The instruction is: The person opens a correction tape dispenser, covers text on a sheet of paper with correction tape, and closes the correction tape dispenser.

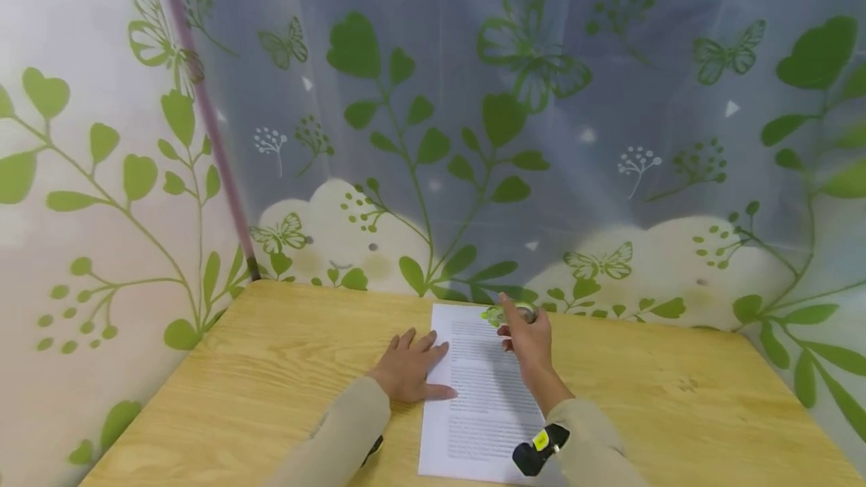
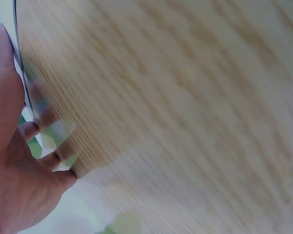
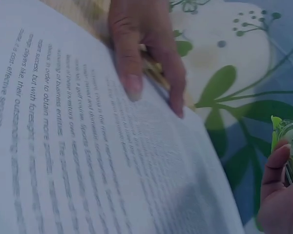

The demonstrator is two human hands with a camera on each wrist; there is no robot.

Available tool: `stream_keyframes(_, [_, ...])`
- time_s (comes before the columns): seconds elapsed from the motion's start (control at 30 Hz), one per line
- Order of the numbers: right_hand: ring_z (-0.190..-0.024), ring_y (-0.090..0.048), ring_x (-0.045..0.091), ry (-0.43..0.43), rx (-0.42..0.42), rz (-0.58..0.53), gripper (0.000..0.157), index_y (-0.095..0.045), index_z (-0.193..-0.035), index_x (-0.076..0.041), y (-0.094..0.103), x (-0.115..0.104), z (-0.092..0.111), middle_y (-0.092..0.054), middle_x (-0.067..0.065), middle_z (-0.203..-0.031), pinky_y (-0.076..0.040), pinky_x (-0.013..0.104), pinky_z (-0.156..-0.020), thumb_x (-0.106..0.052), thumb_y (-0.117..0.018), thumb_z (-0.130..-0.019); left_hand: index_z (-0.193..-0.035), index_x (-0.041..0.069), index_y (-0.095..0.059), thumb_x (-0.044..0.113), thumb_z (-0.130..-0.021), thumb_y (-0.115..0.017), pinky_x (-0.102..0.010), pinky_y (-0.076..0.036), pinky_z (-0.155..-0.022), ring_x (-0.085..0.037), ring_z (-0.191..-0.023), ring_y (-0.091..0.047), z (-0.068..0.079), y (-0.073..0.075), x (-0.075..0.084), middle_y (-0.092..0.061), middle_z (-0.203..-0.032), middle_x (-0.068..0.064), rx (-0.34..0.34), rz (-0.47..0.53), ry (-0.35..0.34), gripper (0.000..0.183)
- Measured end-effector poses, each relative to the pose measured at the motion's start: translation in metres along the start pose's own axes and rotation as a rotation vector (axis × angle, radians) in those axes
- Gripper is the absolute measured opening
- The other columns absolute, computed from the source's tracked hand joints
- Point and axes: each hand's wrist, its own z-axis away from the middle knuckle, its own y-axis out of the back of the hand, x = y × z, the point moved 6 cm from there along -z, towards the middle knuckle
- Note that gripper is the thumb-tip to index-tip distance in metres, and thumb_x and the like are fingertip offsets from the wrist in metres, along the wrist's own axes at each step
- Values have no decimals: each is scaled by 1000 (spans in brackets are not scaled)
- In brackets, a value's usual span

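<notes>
A printed sheet of paper (image 1: pixel 497 397) lies on the wooden table, its lines of text showing large in the right wrist view. My left hand (image 1: pixel 411 368) rests on its left edge with fingers spread, thumb and fingertips on the paper. Over the upper part of the sheet, my right hand (image 1: pixel 531 340) holds a green, see-through correction tape (image 1: pixel 499 315), index finger along its top. At the right of the right wrist view, a round reel shows inside the correction tape (image 3: pixel 292 139), with fingers curled round it. In the left wrist view, the left hand (image 2: pixel 24 170) reaches over the table edge of the paper.
The wooden table (image 1: pixel 291 367) reaches back to a curtain (image 1: pixel 433 134) printed with green leaves, butterflies and clouds. A black wrist camera (image 1: pixel 537 451) with a yellow label is strapped to the right sleeve (image 1: pixel 595 446).
</notes>
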Motion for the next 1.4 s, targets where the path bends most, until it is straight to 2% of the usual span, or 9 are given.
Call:
stream_keyframes(0.07, [-57, -60, 17, 30, -7, 76, 67, -41, -125, -4, -10, 8, -5, -61, 8, -75, -50, 29, -50, -48, -71, -83, -148, 16, -38, 68, -86, -49, -59, -23, -106, -46, -135, -25, -1, -3, 0, -32, -151, -13, -4, -7, 4, 81])
stream_keyframes(0.13, [-55, -59, 21, 57, -11, 139, 70, -39, -129, -3, -18, 16, -9, -62, 10, -72, -50, 32, -51, -45, -72, -83, -148, 18, -38, 70, -85, -48, -58, -24, -106, -45, -136, -25, -2, -6, 0, -32, -152, -12, -8, -16, 10, 82])
stream_keyframes(0.23, [-55, -58, 22, 81, -16, 236, 69, -39, -131, -4, -29, 26, -14, -62, 10, -72, -49, 31, -49, -42, -73, -84, -148, 20, -37, 72, -85, -46, -57, -24, -106, -43, -136, -25, -3, -8, -2, -31, -152, -10, -10, -43, 22, 83])
stream_keyframes(0.4, [-55, -61, 18, 109, -22, 357, 67, -39, -132, -6, -44, 36, -18, -63, 11, -83, -50, 29, -48, -41, -71, -85, -149, 22, -36, 73, -84, -45, -56, -24, -107, -42, -137, -24, -3, -7, -7, -30, -153, -8, -9, -67, 38, 83])
stream_keyframes(0.5, [-49, -60, 16, 101, -4, 393, 66, -38, -131, -6, -42, 40, -19, -62, 14, -88, -51, 28, -49, -40, -71, -86, -149, 22, -36, 73, -84, -45, -56, -24, -107, -41, -137, -24, -4, -7, -4, -30, -153, -8, -15, -70, 36, 83])
stream_keyframes(0.87, [-49, -59, 14, 132, -51, 438, 63, -37, -126, -4, -48, 46, -19, -61, 18, -94, -51, 28, -53, -39, -71, -86, -150, 17, -33, 73, -84, -45, -55, -25, -106, -41, -137, -25, -3, -5, -4, -30, -153, -8, -14, -95, 52, 88])
stream_keyframes(1.17, [-52, -59, 15, 186, -35, 462, 60, -39, -121, -3, -49, 48, -18, -60, 19, -95, -51, 28, -53, -38, -72, -85, -149, 16, -34, 73, -83, -47, -55, -28, -105, -42, -135, -29, -1, -2, -1, -29, -153, -10, 1, -115, 44, 88])
stream_keyframes(1.4, [-55, -60, 15, 182, -35, 474, 58, -39, -118, -4, -51, 48, -17, -60, 19, -99, -51, 27, -53, -39, -72, -85, -149, 16, -35, 73, -82, -48, -56, -28, -105, -42, -135, -28, -3, -4, -3, -30, -153, -9, -1, -99, 47, 89])
